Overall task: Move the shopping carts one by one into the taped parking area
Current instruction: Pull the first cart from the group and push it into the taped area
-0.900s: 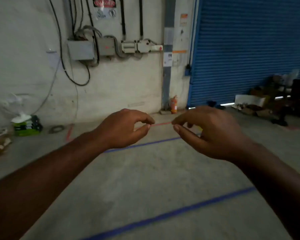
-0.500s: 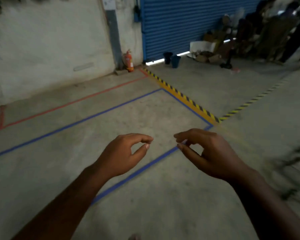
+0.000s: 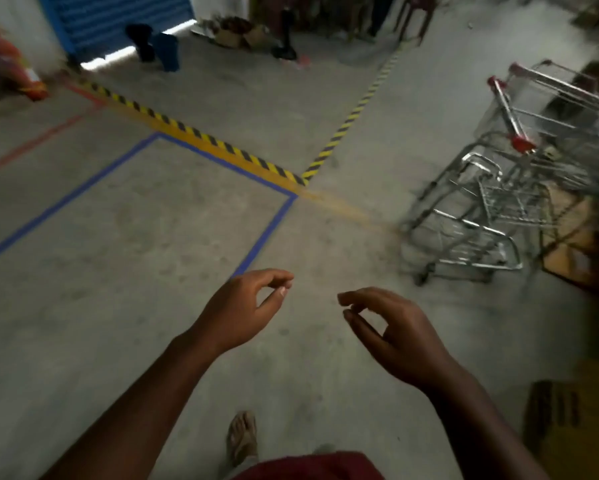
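Silver wire shopping carts (image 3: 492, 216) with red handle ends stand nested at the right, blurred by motion. The taped parking area is outlined in blue tape (image 3: 267, 230) on the concrete floor at left and centre, its near corner just ahead of my hands. My left hand (image 3: 246, 310) hovers low in the middle, fingers loosely curled, thumb close to forefinger, holding nothing. My right hand (image 3: 391, 327) floats beside it in the same loose curl, also holding nothing. Both hands are well short of the carts.
Yellow-black hazard tape (image 3: 201, 136) runs along the far side of the blue outline, and a thinner strip (image 3: 360, 105) branches away. A fire extinguisher (image 3: 17, 71), a blue shutter (image 3: 118, 15) and dark bins (image 3: 166, 50) stand at the back. Cardboard boxes (image 3: 568, 258) lie right. My foot (image 3: 242, 434) shows below.
The view has swung right and downward: the wall has left the picture and the carts have come into view at right. Both hands stay loosely curled and have moved slightly apart.
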